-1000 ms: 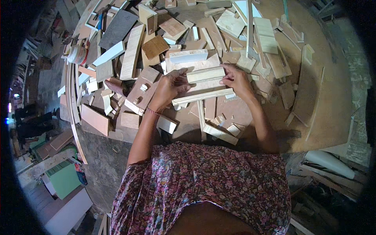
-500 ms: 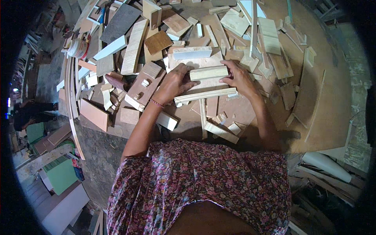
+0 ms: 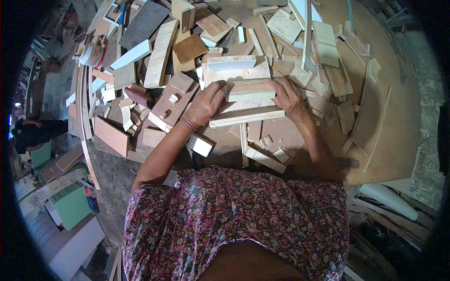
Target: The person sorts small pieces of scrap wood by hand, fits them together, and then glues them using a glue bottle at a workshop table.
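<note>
— Block (image 3: 251,90) sat where, exactly?

— On top of a small stack of offcuts in the middle of the counter (image 3: 398,122), above a long strip (image 3: 247,117) and against a wider board (image 3: 236,74) behind it.

— And the hands?

— Left hand (image 3: 206,104) clamped its left end, right hand (image 3: 289,97) its right end. Fingers were curled and pinching the block from both sides; the thumbs were probably tucked underneath, though the view hid them.

— How should that squeeze have been done well?

— Even pressure from both ends, I'd say, with the ends kept flush so the stack didn't skew.

— Anything in the way?

— Loose scraps all around: a notched piece (image 3: 169,100) just left of the wrist and a pale cube (image 3: 200,144) near the forearm.
</note>
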The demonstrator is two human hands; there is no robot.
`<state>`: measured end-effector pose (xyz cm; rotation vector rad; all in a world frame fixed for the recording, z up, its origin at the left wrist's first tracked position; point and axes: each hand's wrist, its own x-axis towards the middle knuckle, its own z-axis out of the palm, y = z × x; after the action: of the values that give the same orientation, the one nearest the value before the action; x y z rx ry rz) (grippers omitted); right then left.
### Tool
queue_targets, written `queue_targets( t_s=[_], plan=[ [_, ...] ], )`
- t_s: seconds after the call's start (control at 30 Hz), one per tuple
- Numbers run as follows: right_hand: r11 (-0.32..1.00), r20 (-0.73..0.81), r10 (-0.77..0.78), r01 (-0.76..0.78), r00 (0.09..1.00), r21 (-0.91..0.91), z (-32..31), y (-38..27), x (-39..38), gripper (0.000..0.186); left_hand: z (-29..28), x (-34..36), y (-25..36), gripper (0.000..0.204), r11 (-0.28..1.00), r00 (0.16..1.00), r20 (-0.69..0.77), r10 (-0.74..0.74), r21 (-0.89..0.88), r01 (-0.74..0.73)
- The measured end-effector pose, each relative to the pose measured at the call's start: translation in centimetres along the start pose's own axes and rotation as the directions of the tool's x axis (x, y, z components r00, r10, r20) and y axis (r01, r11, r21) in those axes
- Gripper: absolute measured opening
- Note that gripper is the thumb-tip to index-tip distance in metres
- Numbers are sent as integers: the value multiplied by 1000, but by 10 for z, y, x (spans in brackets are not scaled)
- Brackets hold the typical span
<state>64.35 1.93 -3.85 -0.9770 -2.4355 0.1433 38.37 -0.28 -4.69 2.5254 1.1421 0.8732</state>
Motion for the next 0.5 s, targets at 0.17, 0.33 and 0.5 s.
queue_targets(
  t_s=[0.17, 0.33, 0.5],
  plan=[
    [998, -35, 22, -19, 999, 64, 3, 3, -2, 47, 3, 2, 0, 41, 997, 998, -8, 56, 47, -55],
    [840, 16, 390, -363, 921, 402, -2, -2, 1, 39, 12, -4, -4, 39, 997, 998, -23, -65, -39, 64],
    [857, -75, 328, -264, 942, 443, -17, -16, -4, 27, 9, -8, -4, 40, 999, 997, -59, -51, -12, 50]
  ],
)
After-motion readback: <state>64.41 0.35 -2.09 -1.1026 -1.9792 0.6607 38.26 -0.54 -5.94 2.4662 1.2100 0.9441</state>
